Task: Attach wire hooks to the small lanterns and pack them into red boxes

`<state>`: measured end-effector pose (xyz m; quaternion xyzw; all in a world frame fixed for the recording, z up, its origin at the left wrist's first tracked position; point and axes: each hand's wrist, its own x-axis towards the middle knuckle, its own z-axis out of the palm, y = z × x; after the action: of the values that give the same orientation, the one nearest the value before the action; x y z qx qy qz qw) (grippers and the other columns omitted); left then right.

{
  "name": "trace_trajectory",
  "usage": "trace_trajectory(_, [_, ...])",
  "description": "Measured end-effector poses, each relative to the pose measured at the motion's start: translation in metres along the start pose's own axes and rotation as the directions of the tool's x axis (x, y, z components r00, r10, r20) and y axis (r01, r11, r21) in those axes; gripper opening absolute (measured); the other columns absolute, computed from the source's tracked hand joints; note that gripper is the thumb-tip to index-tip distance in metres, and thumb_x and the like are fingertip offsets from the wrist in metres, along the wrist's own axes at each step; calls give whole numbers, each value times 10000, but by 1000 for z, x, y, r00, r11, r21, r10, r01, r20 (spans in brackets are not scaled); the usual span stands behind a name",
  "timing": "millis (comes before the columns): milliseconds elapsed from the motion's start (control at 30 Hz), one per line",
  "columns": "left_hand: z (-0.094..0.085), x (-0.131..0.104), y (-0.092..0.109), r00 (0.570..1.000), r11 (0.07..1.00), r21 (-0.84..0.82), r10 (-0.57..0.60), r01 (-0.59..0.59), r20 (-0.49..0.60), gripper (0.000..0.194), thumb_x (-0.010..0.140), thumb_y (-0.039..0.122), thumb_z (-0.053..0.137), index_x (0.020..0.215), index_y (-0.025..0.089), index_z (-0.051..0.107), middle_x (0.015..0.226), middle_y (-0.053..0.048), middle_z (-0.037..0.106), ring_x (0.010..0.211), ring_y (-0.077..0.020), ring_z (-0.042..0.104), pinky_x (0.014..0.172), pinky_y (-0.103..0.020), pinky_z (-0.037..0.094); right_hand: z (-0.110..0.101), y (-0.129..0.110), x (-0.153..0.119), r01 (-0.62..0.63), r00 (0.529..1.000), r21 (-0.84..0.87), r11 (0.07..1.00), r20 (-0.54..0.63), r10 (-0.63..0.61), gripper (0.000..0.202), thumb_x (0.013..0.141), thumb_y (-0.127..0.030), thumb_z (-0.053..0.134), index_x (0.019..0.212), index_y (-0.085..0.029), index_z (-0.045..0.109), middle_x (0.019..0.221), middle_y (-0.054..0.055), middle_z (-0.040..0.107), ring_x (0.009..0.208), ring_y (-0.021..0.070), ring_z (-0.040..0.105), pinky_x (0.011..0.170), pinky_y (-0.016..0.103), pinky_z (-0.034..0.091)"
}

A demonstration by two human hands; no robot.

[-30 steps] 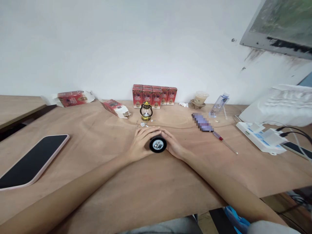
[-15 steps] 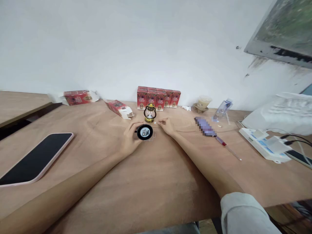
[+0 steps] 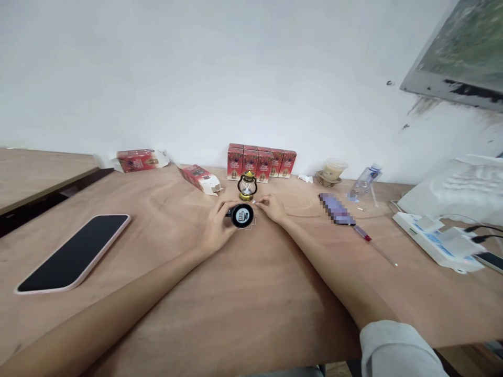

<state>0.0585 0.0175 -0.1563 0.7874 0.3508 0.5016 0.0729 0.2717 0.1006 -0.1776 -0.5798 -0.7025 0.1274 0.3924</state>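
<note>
My left hand (image 3: 215, 228) is closed around a round black object (image 3: 242, 215) with a pale disc in its middle; a thin wire-like outline shows beside it. Just behind stands a small black and gold lantern (image 3: 247, 187), upright, with a clear globe and a looped handle. To the right of these, my right hand (image 3: 272, 208) rests low over the table, thumb and finger pinched at a tiny white piece (image 3: 254, 202). Whether the piece is gripped or only touched is hard to see.
Several red boxes (image 3: 250, 162) stand against the wall. Two opened red boxes, one nearer (image 3: 200, 179), lie to their left. A phone (image 3: 74, 251) lies at left. Rightward are a screwdriver (image 3: 373, 243), a drink cup (image 3: 334, 170), a bottle (image 3: 366, 180) and a power strip (image 3: 436, 241).
The view has shifted, so everything sits slightly farther right and lower. My right fingertips have closed in on the tiny white piece. My left hand keeps its hold on the round black object.
</note>
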Motion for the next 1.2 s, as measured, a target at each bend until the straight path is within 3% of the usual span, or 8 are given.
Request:
trace_trajectory(133, [0,0,0,1000,999,26,-21,20,12,330,742,232,643,1059,190,557,1103,-86,588,1063,-247,562,914,-387,457,-2,-4,-11,17,997,107,994,-70,-9,168,758,-319,663,735,-155,692,703,23,655,635,134,561,644,257,437])
trace_trajectory(267, [1,0,0,998,997,47,-62,61,16,338,733,203,639,1061,197,559,1096,-74,585,1054,-240,562,910,-376,455,-4,-19,-42,57,977,222,973,-214,-8,282,811,-428,584,806,-160,674,734,30,671,668,142,575,649,265,467])
trace_trajectory(333, [2,-1,-1,997,994,73,-78,75,30,340,735,199,635,1066,202,559,1108,-71,579,1056,-239,560,910,-379,450,-6,-31,-60,166,939,325,931,-341,-48,252,804,-411,610,766,-167,661,752,32,677,713,151,597,694,281,482])
trace_trajectory(400, [3,-1,-3,994,990,113,-87,80,59,341,743,211,639,1075,201,559,1111,-73,574,1058,-242,557,898,-380,448,-9,-44,-77,294,905,323,899,-396,-154,186,817,-352,618,762,-178,655,764,27,678,731,149,611,721,287,488])
trace_trajectory(567, [3,-1,-1,990,977,206,-72,47,118,337,764,261,652,1082,197,561,1079,-70,595,1059,-246,558,865,-373,423,-15,-67,-96,503,842,196,842,-331,-426,115,871,-223,556,854,-195,666,839,41,652,815,146,624,770,288,493])
trace_trajectory(867, [2,-1,5,983,949,314,-80,25,163,315,778,297,643,1071,211,567,1094,-65,620,1055,-246,566,829,-358,374,-12,-69,-98,534,815,62,843,-303,-494,161,885,-214,521,893,-194,681,872,62,602,829,155,597,779,307,497])
trace_trajectory(1033, [3,-2,0,987,950,294,-137,108,82,309,787,297,622,1077,208,562,1085,-66,612,1046,-254,567,819,-359,386,-11,-73,-101,565,783,-169,808,-200,-590,290,889,-257,499,1142,-186,621,1073,120,582,874,190,569,807,360,479])
trace_trajectory(1200, [2,-1,-2,983,962,203,-174,181,-49,335,748,284,658,1056,200,556,1052,-56,601,1011,-253,570,822,-365,419,-11,-76,-102,544,819,-229,807,-62,-570,490,898,-305,471,1377,-219,410,1280,147,482,1064,254,533,895,419,451])
